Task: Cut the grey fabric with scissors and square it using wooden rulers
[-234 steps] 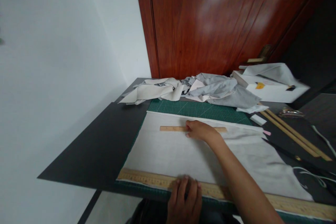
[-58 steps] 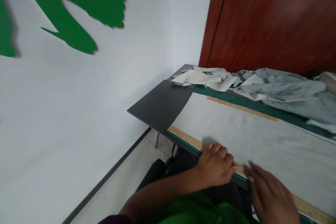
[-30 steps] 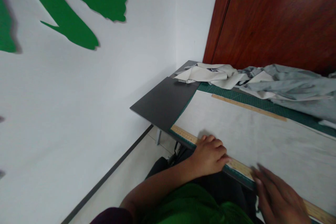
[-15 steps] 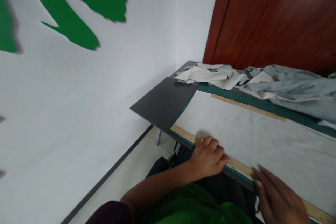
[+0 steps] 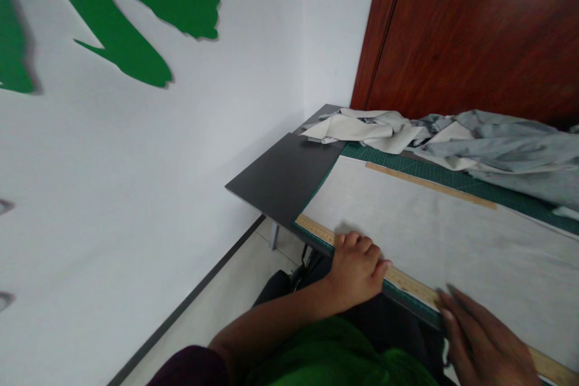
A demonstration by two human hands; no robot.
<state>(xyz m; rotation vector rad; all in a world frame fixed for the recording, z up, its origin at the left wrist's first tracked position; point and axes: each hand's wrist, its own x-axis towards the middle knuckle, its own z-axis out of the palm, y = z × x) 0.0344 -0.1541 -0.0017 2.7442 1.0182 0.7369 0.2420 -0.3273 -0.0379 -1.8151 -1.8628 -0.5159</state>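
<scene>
Along the table's front edge lies a long wooden ruler [image 5: 409, 284], on top of a white cloth [image 5: 407, 226] spread over a green cutting mat [image 5: 398, 161]. My left hand [image 5: 358, 266] presses down on the ruler with curled fingers, the thumb resting along it. Further right, my right hand [image 5: 491, 338] is at the same ruler, fingers close together and pointing forward. A thin dark shape shows at its fingertips; what it is cannot be made out. A second wooden ruler [image 5: 429, 184] lies near the cloth's far edge.
Crumpled white and grey fabric [image 5: 493, 139] is heaped at the back of the dark table [image 5: 284, 172]. Behind it stands a reddish-brown wooden door [image 5: 479, 30]. A white wall [image 5: 181, 193] with green shapes rises on the left.
The left thumb has drawn in slightly along the ruler. Otherwise both hands, the rulers and the cloth stay almost where they were; the view has shifted a little.
</scene>
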